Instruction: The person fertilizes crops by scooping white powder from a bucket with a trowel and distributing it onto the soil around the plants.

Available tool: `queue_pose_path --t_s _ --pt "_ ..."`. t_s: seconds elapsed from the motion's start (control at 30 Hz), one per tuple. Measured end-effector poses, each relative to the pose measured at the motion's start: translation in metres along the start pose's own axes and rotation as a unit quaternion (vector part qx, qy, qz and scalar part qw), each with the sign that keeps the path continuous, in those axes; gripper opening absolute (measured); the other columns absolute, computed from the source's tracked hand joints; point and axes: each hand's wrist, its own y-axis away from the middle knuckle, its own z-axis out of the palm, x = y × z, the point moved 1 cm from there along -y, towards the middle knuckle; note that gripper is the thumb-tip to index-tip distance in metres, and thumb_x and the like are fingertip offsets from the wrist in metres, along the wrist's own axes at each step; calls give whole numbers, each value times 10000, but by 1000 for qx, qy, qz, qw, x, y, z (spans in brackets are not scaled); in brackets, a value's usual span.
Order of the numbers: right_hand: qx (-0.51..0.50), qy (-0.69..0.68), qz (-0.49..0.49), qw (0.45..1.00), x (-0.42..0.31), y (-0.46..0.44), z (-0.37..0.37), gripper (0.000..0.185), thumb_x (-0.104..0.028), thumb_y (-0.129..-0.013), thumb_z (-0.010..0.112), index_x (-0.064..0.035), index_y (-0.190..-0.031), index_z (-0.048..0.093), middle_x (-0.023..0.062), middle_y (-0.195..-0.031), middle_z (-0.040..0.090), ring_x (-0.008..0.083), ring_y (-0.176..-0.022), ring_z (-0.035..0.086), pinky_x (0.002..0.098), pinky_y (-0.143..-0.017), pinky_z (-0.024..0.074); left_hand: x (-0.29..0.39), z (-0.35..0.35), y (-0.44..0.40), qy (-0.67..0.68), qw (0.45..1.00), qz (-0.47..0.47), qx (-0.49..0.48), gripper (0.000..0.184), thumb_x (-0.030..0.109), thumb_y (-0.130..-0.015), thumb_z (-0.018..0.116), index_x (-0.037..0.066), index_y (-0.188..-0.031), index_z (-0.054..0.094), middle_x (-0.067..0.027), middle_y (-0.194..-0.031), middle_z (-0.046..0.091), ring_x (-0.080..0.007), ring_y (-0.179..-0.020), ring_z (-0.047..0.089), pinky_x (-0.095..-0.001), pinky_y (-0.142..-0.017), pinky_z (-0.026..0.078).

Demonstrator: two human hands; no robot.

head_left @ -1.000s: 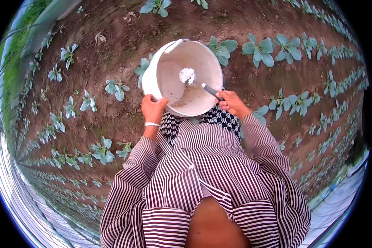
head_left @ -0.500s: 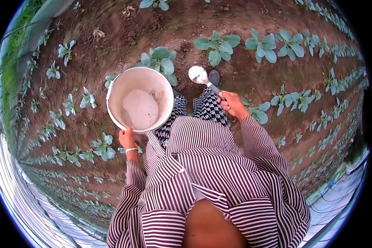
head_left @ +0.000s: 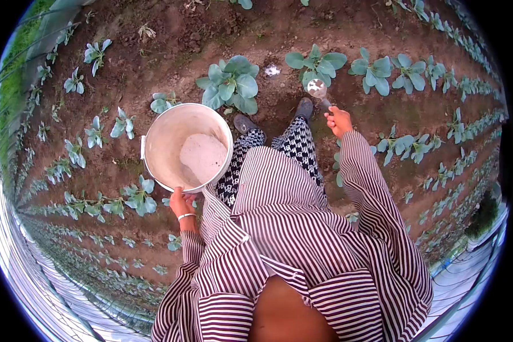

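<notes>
My left hand (head_left: 182,203) grips the near rim of a white bucket (head_left: 164,143), which tilts a little and shows its inside. Pale powder (head_left: 202,158) covers part of the bucket's bottom. In my right hand (head_left: 339,121) is the handle of a spoon (head_left: 317,89), held out in front of me. Only white traces cling to the spoon's bowl, beside a leafy seedling (head_left: 315,65). A small white patch of powder (head_left: 272,70) lies on the soil between that seedling and a larger leafy plant (head_left: 228,82).
My shoes (head_left: 305,107) stand on brown soil (head_left: 205,34) close to the plants. Rows of seedlings (head_left: 404,142) run to both sides. Curved greenhouse sheeting (head_left: 5,222) edges the view at left and lower right.
The white powder has left the spoon, and a patch of it now shows on the soil. My right hand has moved right with the spoon; the bucket sits slightly lower in view.
</notes>
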Motion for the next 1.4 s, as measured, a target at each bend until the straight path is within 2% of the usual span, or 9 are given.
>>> queue_pose_path --t_s 0.33,0.5,0.77,0.87,0.97,1.03,1.13,1.3,1.4 --pt "-43 -65 -25 997 1 61 -9 189 -68 -831 576 9 -930 434 129 -783 531 68 -494 367 210 -401 283 32 26 -25 0 999 18 -40 277 173 -735 610 -45 -895 549 -135 -788 599 -250 -616 595 -352 -508 477" --pt "-50 -90 -33 994 -2 75 -9 145 -79 -838 574 1 -877 459 103 -754 537 64 -508 383 204 -400 290 54 56 -27 -9 998 37 -56 254 143 -717 649 11 -863 488 -77 -736 546 -207 -544 556 -324 -462 462" --pt "-31 -65 3 997 -14 75 -8 161 -89 -841 583 1 -902 465 103 -754 536 49 -484 353 192 -385 272 81 104 -26 -68 989 107 -72 276 146 -694 679 -6 -858 518 -45 -696 523 -145 -511 493 -290 -449 440" --pt "-87 -21 -33 995 -36 99 13 161 -103 -850 584 -1 -901 470 100 -767 540 42 -480 344 183 -381 259 90 112 -20 -66 989 101 -89 224 116 -712 656 -6 -838 518 -54 -717 542 -145 -541 525 -278 -446 459" --pt "-178 28 -63 982 -59 133 53 188 -115 -881 547 24 -997 496 83 -785 543 31 -478 330 173 -383 255 86 116 -21 -90 977 146 -126 252 129 -732 636 -23 -903 532 -100 -789 600 -185 -608 599 -289 -506 511" --pt "-251 71 -62 963 -62 149 80 229 -111 -895 519 42 -1065 508 66 -773 540 22 -476 326 172 -382 254 87 122 -8 -106 970 167 -143 243 107 -740 650 -32 -912 549 -88 -794 601 -160 -609 592 -289 -519 524" --pt "-336 146 -23 930 -52 154 129 198 -115 -894 519 41 -1015 522 58 -754 537 9 -470 334 155 -356 255 95 138 12 -152 960 212 -107 318 146 -631 717 -35 -844 567 -63 -771 558 -119 -573 531 -252 -459 457" --pt "-291 235 41 927 7 117 217 181 -77 -855 550 91 -886 489 159 -750 560 73 -453 381 217 -352 275 104 143 41 -273 905 313 -94 287 119 -656 694 -25 -881 588 -31 -745 580 -80 -581 517 -227 -513 456" --pt "-263 252 70 929 34 93 249 169 -88 -875 526 71 -871 468 135 -732 532 83 -453 358 224 -346 243 108 143 66 -294 893 326 -95 411 220 -559 745 -42 -807 548 -72 -752 518 -151 -642 496 -289 -594 445"
